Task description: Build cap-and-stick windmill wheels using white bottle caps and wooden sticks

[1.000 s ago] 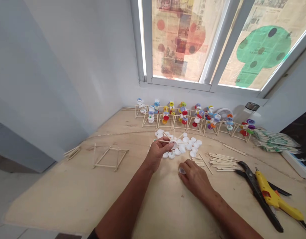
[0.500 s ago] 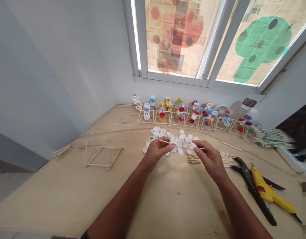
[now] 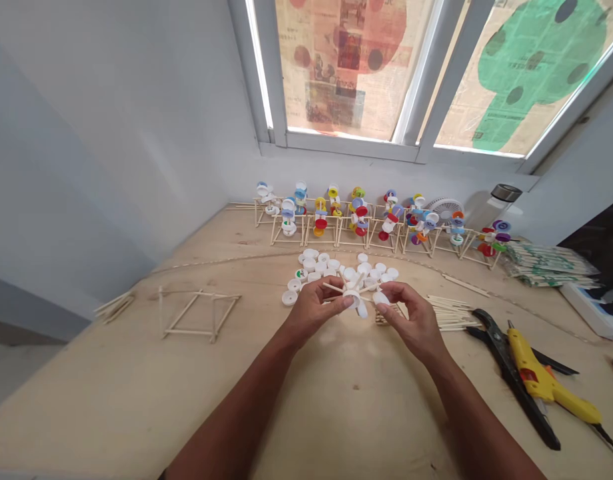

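Observation:
My left hand [image 3: 312,308] pinches a small wheel [image 3: 351,299], a white round hub with thin wooden sticks pointing outward. A white cap shows at the wheel's lower right. Between the thumb and fingers of my right hand [image 3: 414,319] is a white bottle cap [image 3: 380,299], close to the tip of a stick on the wheel's right side. Whether the two touch is hard to tell. Behind the hands lies a pile of loose white caps [image 3: 310,265]. Wooden sticks [image 3: 449,313] lie beside my right hand, partly hidden by it.
A stick frame [image 3: 189,331] stands at left, near a few loose sticks [image 3: 115,307]. Along the wall are several stick frames with coloured cap wheels [image 3: 320,223]. At right lie black-handled pliers [image 3: 516,380] and a yellow glue gun [image 3: 531,370]. A bottle [image 3: 496,207] and fan [image 3: 444,208] stand behind.
The bottle cap in my right hand has turned and come slightly left, nearer the wheel. My left hand has tilted the wheel a little. The camera view has shifted slightly.

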The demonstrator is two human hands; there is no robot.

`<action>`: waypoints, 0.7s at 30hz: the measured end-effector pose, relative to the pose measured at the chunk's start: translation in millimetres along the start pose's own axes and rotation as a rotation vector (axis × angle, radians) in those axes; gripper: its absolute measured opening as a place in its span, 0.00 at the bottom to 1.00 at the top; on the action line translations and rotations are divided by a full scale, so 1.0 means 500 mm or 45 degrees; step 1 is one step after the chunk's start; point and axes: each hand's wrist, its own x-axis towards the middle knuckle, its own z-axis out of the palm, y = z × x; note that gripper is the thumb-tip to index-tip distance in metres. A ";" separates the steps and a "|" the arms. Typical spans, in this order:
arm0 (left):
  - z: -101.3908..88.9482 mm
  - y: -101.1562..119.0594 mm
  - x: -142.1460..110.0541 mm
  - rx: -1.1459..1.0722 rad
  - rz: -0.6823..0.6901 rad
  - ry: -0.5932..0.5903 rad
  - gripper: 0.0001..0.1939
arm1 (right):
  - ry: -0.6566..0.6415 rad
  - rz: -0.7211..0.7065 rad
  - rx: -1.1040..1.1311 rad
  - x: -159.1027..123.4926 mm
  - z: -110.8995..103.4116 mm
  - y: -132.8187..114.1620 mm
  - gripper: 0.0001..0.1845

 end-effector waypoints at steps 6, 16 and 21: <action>0.004 0.001 -0.001 0.061 0.004 -0.056 0.12 | -0.038 -0.060 -0.087 -0.003 0.000 -0.007 0.14; 0.001 0.002 -0.003 0.161 -0.009 -0.105 0.13 | -0.113 -0.129 -0.108 -0.005 0.001 -0.001 0.11; 0.000 0.003 -0.005 0.202 0.024 -0.102 0.13 | -0.112 -0.123 -0.100 -0.009 0.001 -0.006 0.11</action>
